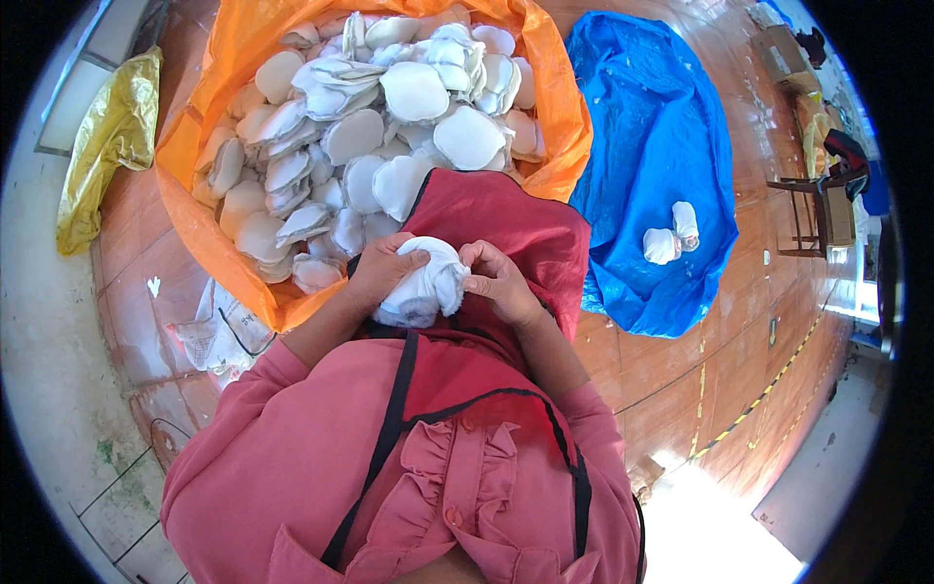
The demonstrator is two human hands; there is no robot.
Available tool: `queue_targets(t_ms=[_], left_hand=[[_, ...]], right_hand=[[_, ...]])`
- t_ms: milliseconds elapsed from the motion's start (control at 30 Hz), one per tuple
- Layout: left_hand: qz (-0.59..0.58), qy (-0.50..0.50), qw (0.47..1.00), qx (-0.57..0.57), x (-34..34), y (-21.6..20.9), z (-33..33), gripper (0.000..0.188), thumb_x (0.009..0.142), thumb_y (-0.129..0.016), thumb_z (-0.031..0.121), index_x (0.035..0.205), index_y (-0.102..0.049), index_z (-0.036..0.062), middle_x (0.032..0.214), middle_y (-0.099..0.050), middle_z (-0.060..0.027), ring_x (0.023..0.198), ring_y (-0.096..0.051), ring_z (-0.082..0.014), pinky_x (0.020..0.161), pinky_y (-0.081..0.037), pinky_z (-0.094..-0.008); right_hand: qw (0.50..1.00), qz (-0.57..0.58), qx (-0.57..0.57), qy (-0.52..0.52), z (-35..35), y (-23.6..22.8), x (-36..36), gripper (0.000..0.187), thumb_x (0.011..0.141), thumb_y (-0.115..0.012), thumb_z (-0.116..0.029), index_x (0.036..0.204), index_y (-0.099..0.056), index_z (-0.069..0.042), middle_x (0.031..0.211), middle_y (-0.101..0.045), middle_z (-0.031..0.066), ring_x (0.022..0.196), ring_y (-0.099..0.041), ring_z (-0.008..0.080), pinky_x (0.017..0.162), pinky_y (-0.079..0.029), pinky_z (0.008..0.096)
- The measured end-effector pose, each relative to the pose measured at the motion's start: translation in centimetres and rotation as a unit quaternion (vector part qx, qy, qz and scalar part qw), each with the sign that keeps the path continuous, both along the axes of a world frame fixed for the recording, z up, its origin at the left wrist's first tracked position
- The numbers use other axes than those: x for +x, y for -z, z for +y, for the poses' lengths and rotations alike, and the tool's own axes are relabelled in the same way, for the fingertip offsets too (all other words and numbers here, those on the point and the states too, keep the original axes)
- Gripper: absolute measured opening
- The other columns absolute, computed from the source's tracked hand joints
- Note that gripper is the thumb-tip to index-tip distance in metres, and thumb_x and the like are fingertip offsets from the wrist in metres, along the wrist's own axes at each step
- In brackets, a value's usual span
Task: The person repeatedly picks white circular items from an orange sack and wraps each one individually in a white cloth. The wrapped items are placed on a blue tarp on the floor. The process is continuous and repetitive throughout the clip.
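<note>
1. One view only, head camera, looking down. Both hands meet over the lap on a single white padded piece (424, 282), soft and cup-shaped, partly rolled or folded on itself.
2. Left hand (382, 270): fingers wrapped over the piece's left side, thumb on top, holding it. Right hand (498, 279): fingers curled narrow, pinching the piece's right edge.
3. Piece location: above a dark red cloth (506, 234) spread across the lap, just beside the near edge of the orange bag (199, 234).
4. Orange bag holds a heap of like white pieces (389, 107), loose and overlapping. To the right, well apart, a blue sheet (652, 146) on the floor carries two rolled white pieces (671, 234).
5. Judgement: step in hand looks like folding or turning one piece. Next move would call for a firm pinch on the right edge while the left hand steadies the bulk.
6. Hard to make out: the piece's underside and the fingertips beneath it are hidden; whether it is one layer or two nested, cannot tell. Bag's far rim is cut off at the top edge.
</note>
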State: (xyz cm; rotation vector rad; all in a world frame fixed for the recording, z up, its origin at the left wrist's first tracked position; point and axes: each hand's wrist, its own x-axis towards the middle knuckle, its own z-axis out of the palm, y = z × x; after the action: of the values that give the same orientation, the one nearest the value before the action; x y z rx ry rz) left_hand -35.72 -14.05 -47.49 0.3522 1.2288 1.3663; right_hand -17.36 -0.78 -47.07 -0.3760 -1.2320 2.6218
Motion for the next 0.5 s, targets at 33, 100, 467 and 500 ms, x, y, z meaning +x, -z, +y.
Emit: queue_targets(t_ms=[33,100,467,500], left_hand=[[0.026,-0.002,1.0,-0.013,0.0,0.1,0.1,0.019,0.092,-0.069,0.016,0.104,-0.069,0.001,0.09,-0.07,-0.0029,0.076,-0.061,-0.0078,0.066,-0.05,-0.0248],[0.079,-0.005,0.996,-0.039,0.3,0.0,0.5,0.019,0.092,-0.069,0.015,0.103,-0.07,-0.0001,0.088,-0.07,-0.0035,0.075,-0.062,-0.0083,0.066,-0.05,-0.0249],[0.322,-0.092,0.942,-0.016,2.8,-1.6,-0.2,0.02,0.083,-0.074,0.012,0.1,-0.071,0.0016,0.091,-0.072,-0.0079,0.078,-0.065,-0.0139,0.07,-0.051,-0.0302],[0.349,-0.1,0.932,-0.009,3.1,-2.1,-0.2,0.02,0.083,-0.075,0.012,0.099,-0.071,0.0015,0.093,-0.071,-0.0091,0.081,-0.066,-0.0159,0.072,-0.051,-0.031]], right_hand=[[1.0,-0.005,-0.001,0.009,-0.2,-0.2,-0.1,0.026,0.086,-0.076,-0.015,0.097,-0.053,-0.011,0.093,-0.053,-0.0042,0.087,-0.05,0.0068,0.076,-0.042,0.0222],[0.998,-0.055,0.014,0.036,-0.5,-0.7,-0.4,0.027,0.084,-0.076,-0.012,0.095,-0.052,-0.011,0.091,-0.053,-0.0038,0.085,-0.05,0.0069,0.075,-0.042,0.0218],[0.976,-0.143,0.074,0.144,-0.7,0.0,-1.4,0.026,0.078,-0.072,0.005,0.092,-0.055,-0.009,0.084,-0.053,-0.0035,0.076,-0.051,0.0066,0.068,-0.042,0.0209],[0.973,-0.155,0.073,0.153,-0.7,0.3,-1.4,0.024,0.077,-0.072,0.005,0.091,-0.057,-0.008,0.082,-0.052,-0.0042,0.075,-0.049,0.0061,0.067,-0.042,0.0204]])
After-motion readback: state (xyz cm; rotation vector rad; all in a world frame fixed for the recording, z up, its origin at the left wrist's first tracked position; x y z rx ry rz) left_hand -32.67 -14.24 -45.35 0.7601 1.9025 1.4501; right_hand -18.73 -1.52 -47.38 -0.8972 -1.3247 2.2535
